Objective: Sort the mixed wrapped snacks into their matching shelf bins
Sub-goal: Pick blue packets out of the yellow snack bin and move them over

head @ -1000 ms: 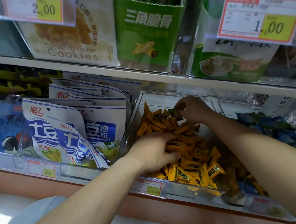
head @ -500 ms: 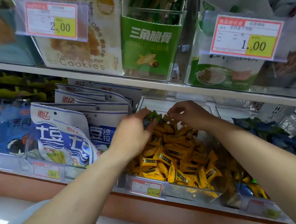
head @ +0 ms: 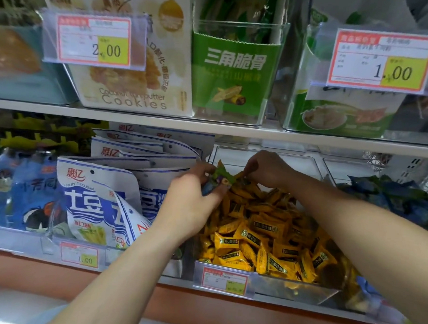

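A clear bin [head: 297,291] on the lower shelf holds a heap of yellow wrapped snacks [head: 261,230]. My left hand [head: 190,198] is at the bin's left rear and grips a few green and blue wrapped snacks [head: 219,178]. My right hand [head: 267,169] reaches over the heap from the right, and its fingertips pinch a wrapper at the back of the pile, close to the left hand. To the right, another bin holds dark blue wrapped snacks [head: 393,198].
White and blue snack bags [head: 100,200] stand in the bin to the left. The upper shelf [head: 210,129] carries a cookies box [head: 135,77], a green carton [head: 233,70] and hanging price tags [head: 379,60]. More price tags [head: 224,282] line the lower shelf's front edge.
My left hand rose from the front of the yellow heap to its back left, now holding green and blue wrappers. The right hand stayed at the back. The view tilted up slightly.
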